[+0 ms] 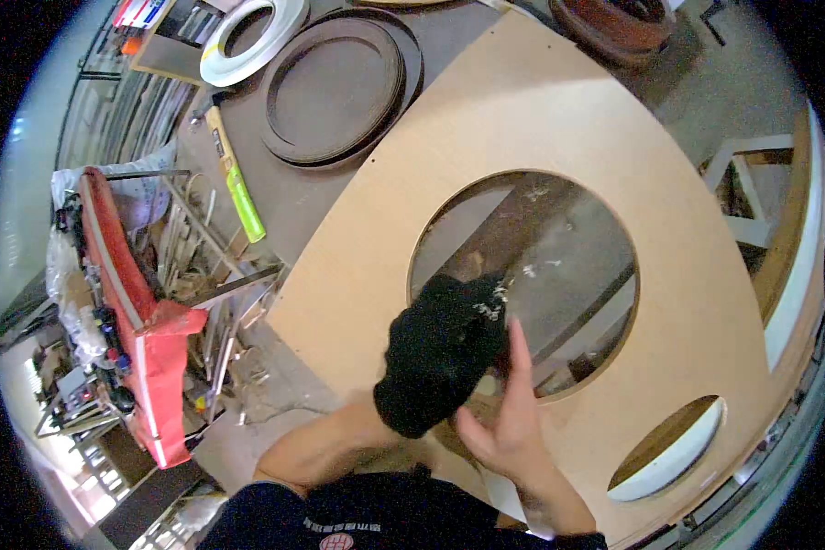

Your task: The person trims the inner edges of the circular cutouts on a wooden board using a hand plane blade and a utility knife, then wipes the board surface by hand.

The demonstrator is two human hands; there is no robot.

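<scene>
My left hand [440, 357] wears a black knit glove and is raised over the lower left of a round opening in a pale wooden panel [541, 119]. Its fingers look folded in; anything inside them is lost in the black fabric. White flecks or frayed bits show on the glove's far right side. My right hand [509, 431] is bare and close beside the glove. Its index finger stretches along the glove's right edge and its thumb stands apart below. Whether those fingers touch the glove is hard to see. A smaller oval opening [669, 449] cuts through the panel at lower right.
Dark round rings [335, 92] lie stacked on the brown surface at the back, beside a white ring [247, 41]. A hammer [234, 170] with a yellow-green grip lies left of the panel. Red cloth [160, 367] hangs over a rack with scrap strips. White-framed structure [752, 183] stands right.
</scene>
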